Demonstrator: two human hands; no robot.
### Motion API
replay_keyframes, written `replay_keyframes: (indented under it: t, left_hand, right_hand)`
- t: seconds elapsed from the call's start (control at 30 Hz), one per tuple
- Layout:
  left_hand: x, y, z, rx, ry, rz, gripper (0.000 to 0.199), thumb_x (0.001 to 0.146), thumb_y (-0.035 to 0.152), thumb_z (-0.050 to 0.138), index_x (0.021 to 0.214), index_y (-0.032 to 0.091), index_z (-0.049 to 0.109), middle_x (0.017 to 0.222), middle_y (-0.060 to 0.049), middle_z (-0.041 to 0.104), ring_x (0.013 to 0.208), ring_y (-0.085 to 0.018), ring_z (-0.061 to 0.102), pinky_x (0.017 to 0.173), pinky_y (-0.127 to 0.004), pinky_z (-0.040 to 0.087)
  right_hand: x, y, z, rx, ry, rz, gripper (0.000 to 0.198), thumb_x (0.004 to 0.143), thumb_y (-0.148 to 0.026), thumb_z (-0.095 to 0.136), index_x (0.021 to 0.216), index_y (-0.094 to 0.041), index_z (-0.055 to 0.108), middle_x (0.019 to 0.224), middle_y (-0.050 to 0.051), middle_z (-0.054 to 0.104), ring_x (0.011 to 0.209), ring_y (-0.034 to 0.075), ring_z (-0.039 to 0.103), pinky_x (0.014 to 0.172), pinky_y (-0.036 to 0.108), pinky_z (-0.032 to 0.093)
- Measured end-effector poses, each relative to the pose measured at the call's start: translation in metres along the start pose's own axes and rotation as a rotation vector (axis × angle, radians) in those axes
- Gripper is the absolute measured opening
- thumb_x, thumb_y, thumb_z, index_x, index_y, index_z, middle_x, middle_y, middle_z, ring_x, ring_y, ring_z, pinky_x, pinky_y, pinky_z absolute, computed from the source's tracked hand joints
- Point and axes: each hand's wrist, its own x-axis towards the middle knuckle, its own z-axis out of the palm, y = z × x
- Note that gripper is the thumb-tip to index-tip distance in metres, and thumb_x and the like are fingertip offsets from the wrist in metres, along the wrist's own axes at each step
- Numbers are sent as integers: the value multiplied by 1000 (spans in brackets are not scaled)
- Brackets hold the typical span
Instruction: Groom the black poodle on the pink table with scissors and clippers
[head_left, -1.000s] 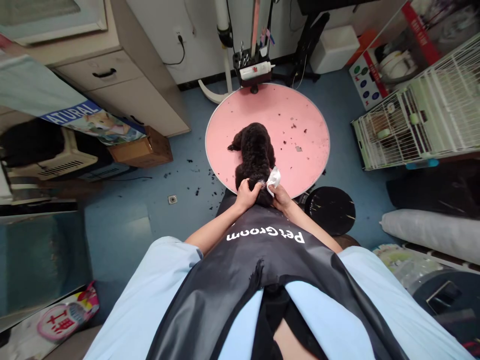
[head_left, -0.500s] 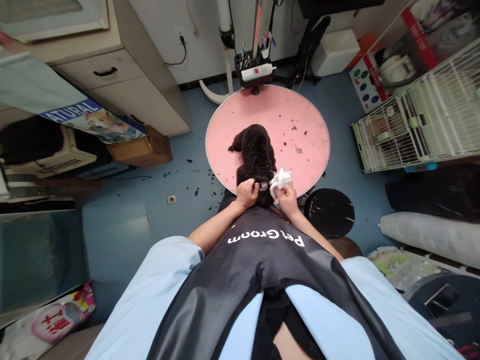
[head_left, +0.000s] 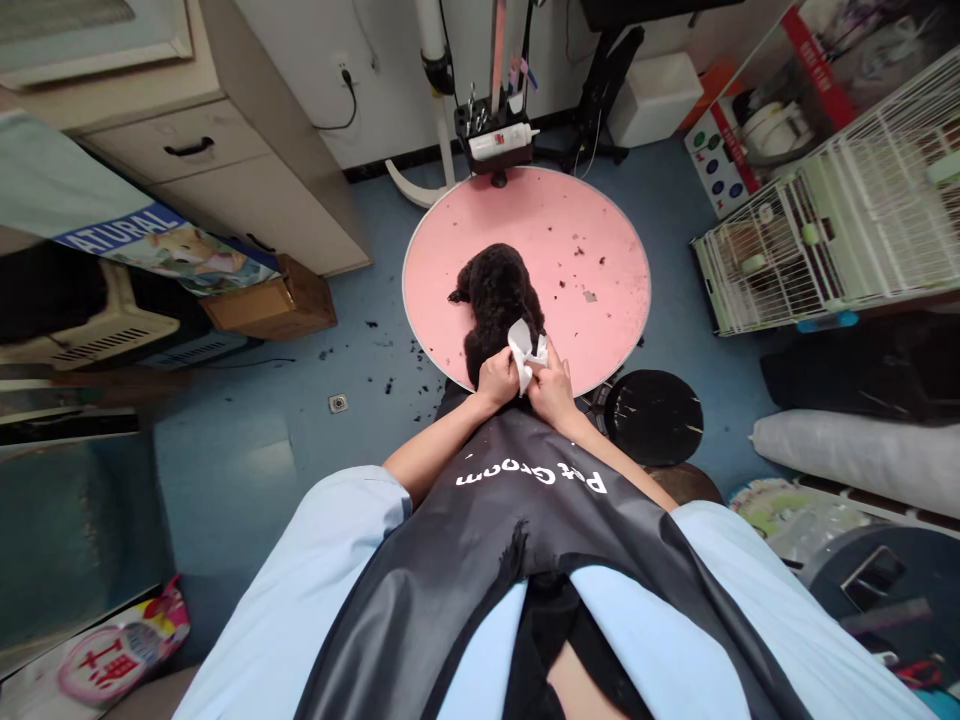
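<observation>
A black curly-coated dog (head_left: 498,285) lies on the round pink grooming table (head_left: 442,265), its head end near my apron. My left hand (head_left: 496,380) is closed at the side of the dog's head, apparently pinching the ear, which the fingers and tissue mostly hide. In my right hand (head_left: 553,388) is a crumpled white tissue (head_left: 523,350), pressed against the dog's head right beside my left fingers. Both hands nearly touch.
Dark hair clippings (head_left: 577,252) are scattered over the tabletop and floor. At the table's far edge a tool holder (head_left: 495,150) carries scissors and a white bottle (head_left: 501,140). A black round stool (head_left: 654,418) stands to the right, a wire cage (head_left: 787,250) beyond it.
My right hand has moved left with the tissue, from beside the dog's head onto it. The pinkish patch by my left fingers is now covered. The view has shifted slightly.
</observation>
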Motion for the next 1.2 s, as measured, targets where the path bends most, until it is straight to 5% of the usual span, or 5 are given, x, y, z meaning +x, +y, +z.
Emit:
replay_keyframes:
  t: [0.17, 0.47, 0.7, 0.8, 1.2]
  left_hand:
    - [3, -6, 3, -49, -33, -52, 20, 86, 26, 49, 67, 20, 49, 60, -4, 53, 54, -15, 46, 57, -27, 29]
    - [2, -9, 10, 59, -18, 7, 28, 92, 30, 38, 68, 20, 48, 58, -3, 50, 55, -16, 47, 57, -28, 26]
    - [4, -2, 8, 103, -67, 16, 29, 92, 29, 38, 67, 19, 49, 59, -5, 54, 57, -16, 51, 58, -28, 29]
    - [6, 1, 8, 148, -110, 29, 28, 92, 28, 38, 71, 18, 52, 65, -6, 59, 61, -17, 55, 60, -27, 32]
    - [16, -14, 12, -29, -183, 72, 25, 91, 27, 40, 84, 14, 61, 74, -7, 65, 67, -16, 59, 63, -25, 40]
  right_hand:
    - [3, 22, 11, 260, 97, 55, 16, 75, -35, 65, 78, -20, 72, 110, 11, 57, 106, 25, 56, 98, 39, 43]
    - [-3, 63, 11, 894, -51, 431, 24, 66, -40, 68, 73, -18, 63, 63, -1, 61, 63, 16, 57, 66, 31, 47]
    - [-7, 56, -46, 167, 291, 110, 26, 76, -31, 57, 53, -20, 52, 100, 11, 61, 101, 25, 53, 92, 41, 41]
    - [-3, 32, -56, -61, 208, -41, 25, 83, -28, 51, 60, -19, 57, 102, 12, 59, 102, 26, 52, 94, 41, 39]
    - [39, 38, -20, 98, -46, -1, 18, 80, -31, 60, 68, -18, 61, 73, 2, 52, 70, 15, 49, 69, 28, 39]
